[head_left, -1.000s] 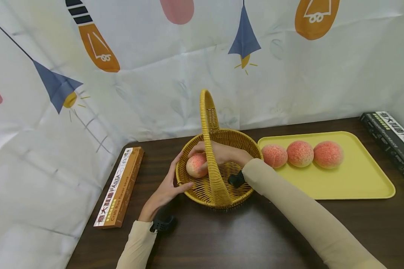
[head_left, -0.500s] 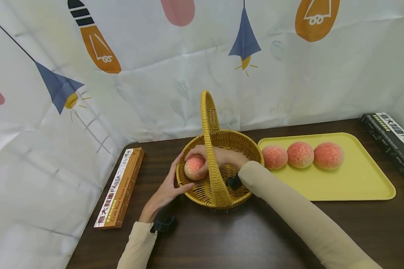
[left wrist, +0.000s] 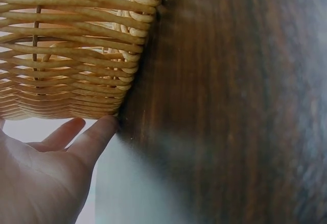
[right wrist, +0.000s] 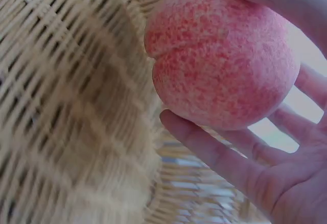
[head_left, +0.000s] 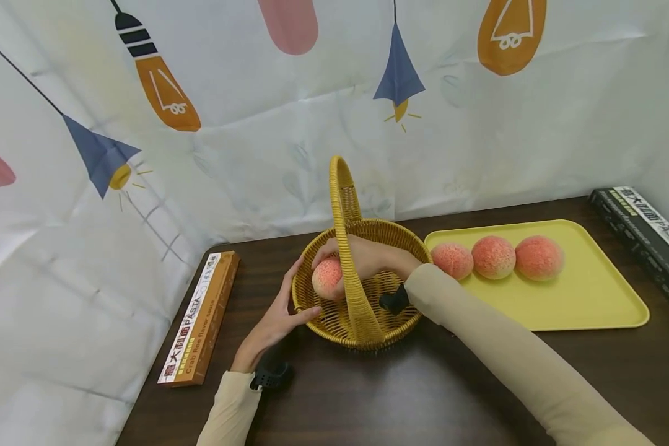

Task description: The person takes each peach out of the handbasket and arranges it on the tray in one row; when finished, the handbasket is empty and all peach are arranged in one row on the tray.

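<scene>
A yellow wicker basket with a tall arched handle stands on the table. My right hand reaches into it beneath the handle and grips a pink, speckled peach near the basket's left side. In the right wrist view, thumb and fingers lie around the peach, with the woven wall beside it. Against the basket's left outer side rests my left hand, fingers spread and thumb at the front rim. The left wrist view shows its fingertips touching the weave.
Three more peaches sit in a row on a yellow tray, right of the basket. An orange pasta box lies at the left. At the far right lies a black pasta box. A printed cloth hangs behind the table.
Inside the basket, the peach in my right hand has shifted slightly left, then back right. My left hand keeps its place on the basket. The head view has tilted a little.
</scene>
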Motion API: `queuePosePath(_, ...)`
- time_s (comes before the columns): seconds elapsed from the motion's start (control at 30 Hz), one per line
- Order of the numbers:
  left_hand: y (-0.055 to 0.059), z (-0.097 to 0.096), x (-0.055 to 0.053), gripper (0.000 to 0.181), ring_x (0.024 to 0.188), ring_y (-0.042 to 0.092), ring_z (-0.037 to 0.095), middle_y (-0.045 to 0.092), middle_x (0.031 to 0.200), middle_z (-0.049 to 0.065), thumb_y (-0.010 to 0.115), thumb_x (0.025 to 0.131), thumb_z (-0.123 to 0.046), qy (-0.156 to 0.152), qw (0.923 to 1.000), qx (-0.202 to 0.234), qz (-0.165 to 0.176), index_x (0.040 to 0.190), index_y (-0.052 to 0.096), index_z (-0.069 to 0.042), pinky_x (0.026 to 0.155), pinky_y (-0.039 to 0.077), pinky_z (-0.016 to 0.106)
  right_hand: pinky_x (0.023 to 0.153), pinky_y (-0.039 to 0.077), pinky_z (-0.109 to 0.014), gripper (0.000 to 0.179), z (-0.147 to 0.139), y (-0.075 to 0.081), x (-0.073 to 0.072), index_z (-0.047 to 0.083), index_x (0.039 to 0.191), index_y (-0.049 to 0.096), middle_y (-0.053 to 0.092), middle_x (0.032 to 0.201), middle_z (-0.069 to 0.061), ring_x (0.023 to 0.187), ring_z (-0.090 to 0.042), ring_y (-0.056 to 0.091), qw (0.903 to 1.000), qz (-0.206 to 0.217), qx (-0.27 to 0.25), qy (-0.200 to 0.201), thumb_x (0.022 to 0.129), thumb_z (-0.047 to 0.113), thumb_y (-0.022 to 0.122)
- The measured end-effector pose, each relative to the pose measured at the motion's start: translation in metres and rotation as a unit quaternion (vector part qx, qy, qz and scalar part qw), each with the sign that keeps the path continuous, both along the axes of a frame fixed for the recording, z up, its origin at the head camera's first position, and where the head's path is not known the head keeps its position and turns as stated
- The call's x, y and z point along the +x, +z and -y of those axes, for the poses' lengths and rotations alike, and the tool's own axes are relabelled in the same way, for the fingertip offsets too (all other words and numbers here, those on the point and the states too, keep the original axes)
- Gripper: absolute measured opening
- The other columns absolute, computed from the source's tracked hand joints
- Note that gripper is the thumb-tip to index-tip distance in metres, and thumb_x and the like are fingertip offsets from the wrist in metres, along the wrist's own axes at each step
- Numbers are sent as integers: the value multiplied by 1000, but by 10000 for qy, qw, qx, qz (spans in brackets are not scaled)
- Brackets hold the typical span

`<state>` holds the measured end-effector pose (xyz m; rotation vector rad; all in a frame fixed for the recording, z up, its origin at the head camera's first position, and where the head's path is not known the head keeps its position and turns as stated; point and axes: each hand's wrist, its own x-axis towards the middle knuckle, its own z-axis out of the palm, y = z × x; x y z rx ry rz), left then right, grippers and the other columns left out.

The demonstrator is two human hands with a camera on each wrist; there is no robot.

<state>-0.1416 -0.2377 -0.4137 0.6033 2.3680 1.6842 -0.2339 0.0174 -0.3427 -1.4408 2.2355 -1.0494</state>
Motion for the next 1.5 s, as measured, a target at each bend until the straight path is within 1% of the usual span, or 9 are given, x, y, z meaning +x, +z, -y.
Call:
queuePosePath(0.13, 1, -2, -2, 102, 151, 29, 39, 4, 174, 9, 76, 97, -24, -14, 10000, 21, -3, 170, 3, -29, 111, 42, 35, 89, 54, -34, 57, -27, 19, 7, 9, 129, 70, 67, 121, -3, 109, -19, 62, 9979, -275, -41, -579, 80, 27, 92)
queuePosePath(0.33, 2, -1, -3, 102, 158, 12, 37, 0, 175, 5, 76, 97, -29, 85, 9999, -55, -111, 170, 5, -30, 118, 18, 67, 88, 57, -41, 60, -78, 42, 28, 13, 132, 69, 64, 130, -4, 114, -24, 59, 9861, -215, -427, -1594, 78, 23, 95)
queuePosePath(0.6, -3, -3, 0, 102, 159, 6, 38, -2, 175, 6, 76, 97, -30, 43, 9999, -59, -128, 170, 5, -28, 118, 12, 72, 89, 58, -33, 60, -153, 60, 68, 14, 134, 68, 63, 133, -3, 109, -18, 63, 9650, -10, -1012, -2417, 79, 13, 94)
queuePosePath(0.7, -3, -4, 0, 102, 159, 6, 37, -1, 175, 5, 76, 97, -29, 40, 9999, -28, -138, 170, 5, -28, 118, 12, 71, 89, 54, -20, 64, -186, 60, 84, 14, 137, 68, 63, 132, -1, 110, -11, 62, 9454, -198, -1148, -3044, 78, 8, 94)
queuePosePath(0.87, -2, -3, 0, 101, 159, 6, 37, -1, 175, 3, 75, 97, -27, 86, 9998, -48, -163, 170, 6, -29, 118, 14, 70, 85, 45, -5, 68, -241, 49, 101, 14, 139, 66, 60, 129, 10, 105, 3, 60, 8976, -564, -1123, -4226, 77, 5, 94)
queuePosePath(1.17, -2, 3, 1, 100, 158, 7, 38, -2, 175, 5, 74, 98, -22, 118, 9996, -51, -246, 170, 5, -27, 117, 15, 70, 65, 40, -5, 66, -314, 8, 105, 7, 141, 61, 45, 113, 27, 84, 11, 48, 8186, -745, -707, -5651, 83, 16, 91)
queuePosePath(1.33, -3, 2, 1, 100, 157, 10, 39, -2, 175, 7, 73, 98, -22, 69, 9997, -7, -214, 170, 3, -27, 117, 17, 69, 59, 38, -10, 69, -336, -14, 101, -3, 140, 57, 59, 121, -10, 80, 9, 42, 7945, -608, -265, -6037, 85, 24, 89)
queuePosePath(1.4, -2, 1, 1, 100, 157, 11, 40, -3, 175, 8, 73, 98, -22, 11, 9998, 29, -175, 170, 3, -27, 117, 19, 68, 58, 37, -12, 71, -344, -20, 101, -7, 139, 55, 55, 123, -33, 87, -4, 52, 7919, -467, 15, -6089, 86, 27, 86)
queuePosePath(1.5, -2, -1, 0, 101, 157, 10, 39, -3, 175, 7, 73, 98, -23, -1, 9999, 41, -163, 170, 2, -27, 117, 18, 67, 58, 38, -17, 73, -351, -29, 99, -9, 138, 55, 54, 123, -40, 97, -35, 57, 7880, -381, 436, -6129, 85, 30, 87)
